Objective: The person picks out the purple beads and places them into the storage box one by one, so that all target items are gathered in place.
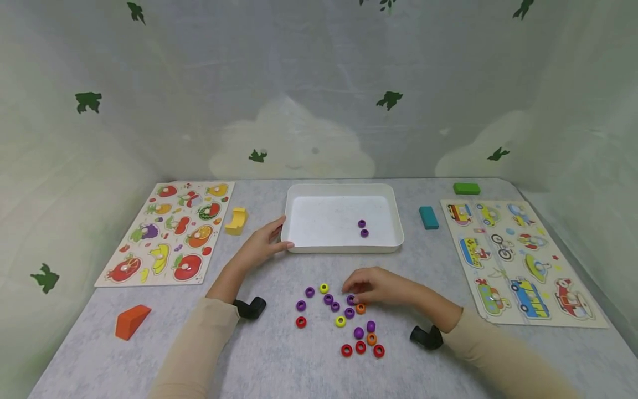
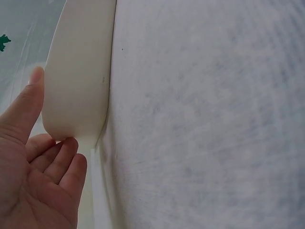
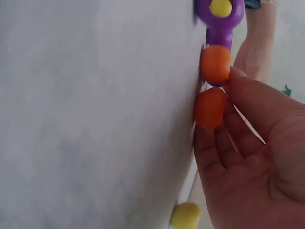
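Observation:
A white tray (image 1: 341,249) stands at the back middle, with two purple beads (image 1: 363,228) inside it. My left hand (image 1: 261,244) grips its near left corner, thumb on the front rim and fingers along the side; the left wrist view shows fingertips against the tray's wall (image 2: 78,71). Over the loose beads, my right hand (image 1: 381,285) has curled its thumb and fingers about a purple bead (image 1: 351,300). An orange bead (image 1: 360,308) lies right beside the thumb. In the right wrist view, orange beads (image 3: 209,109) partly cover that fingertip area.
Purple, yellow, orange and red beads (image 1: 360,347) lie scattered in front of the tray. A fruit puzzle board (image 1: 164,235) is on the left, a vehicle puzzle board (image 1: 513,266) on the right. Yellow (image 1: 236,221), orange (image 1: 132,322), teal (image 1: 428,218) and green blocks (image 1: 466,189) sit around.

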`<state>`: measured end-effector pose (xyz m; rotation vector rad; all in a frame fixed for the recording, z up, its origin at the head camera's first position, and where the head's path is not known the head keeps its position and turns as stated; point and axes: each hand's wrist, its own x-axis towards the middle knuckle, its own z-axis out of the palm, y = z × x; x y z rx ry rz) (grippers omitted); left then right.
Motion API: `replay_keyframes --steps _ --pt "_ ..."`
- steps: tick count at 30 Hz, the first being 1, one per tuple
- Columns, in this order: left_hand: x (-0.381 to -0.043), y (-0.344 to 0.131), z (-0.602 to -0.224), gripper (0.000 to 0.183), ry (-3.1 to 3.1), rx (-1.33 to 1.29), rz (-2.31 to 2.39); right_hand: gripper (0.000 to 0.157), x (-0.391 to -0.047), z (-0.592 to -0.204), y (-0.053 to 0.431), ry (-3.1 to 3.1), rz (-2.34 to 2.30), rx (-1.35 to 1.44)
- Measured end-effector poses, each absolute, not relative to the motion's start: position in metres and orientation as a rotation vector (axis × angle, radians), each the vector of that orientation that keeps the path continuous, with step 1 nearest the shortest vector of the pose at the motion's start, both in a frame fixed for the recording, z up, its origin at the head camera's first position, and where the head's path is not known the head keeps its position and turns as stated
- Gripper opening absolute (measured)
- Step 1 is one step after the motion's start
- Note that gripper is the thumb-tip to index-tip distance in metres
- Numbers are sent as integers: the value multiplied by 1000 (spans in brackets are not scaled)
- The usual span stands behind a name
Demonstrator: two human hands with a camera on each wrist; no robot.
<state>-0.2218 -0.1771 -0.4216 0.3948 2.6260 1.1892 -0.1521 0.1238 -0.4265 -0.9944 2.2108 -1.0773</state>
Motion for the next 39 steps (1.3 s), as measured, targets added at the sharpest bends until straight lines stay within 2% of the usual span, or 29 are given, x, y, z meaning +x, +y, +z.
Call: replay_keyframes --steps 5,12,23,30,39 --pt "-223 -177 -423 84 2629 389 1184 17 -151 -426 120 2223 -1003 -1054" --pt "-223 -177 -424 82 2631 381 1178 17 -158 -418 121 2305 -1060 -940" --pt "-222 -176 -424 78 2633 366 1190 21 -221 -407 135 2541 -1467 -716" --pt "-222 -177 -424 78 2605 372 1233 20 -247 -420 133 2707 -1259 -487" --pt "-222 -177 -425 82 2604 366 1239 17 -252 -424 126 2763 -1024 -407"
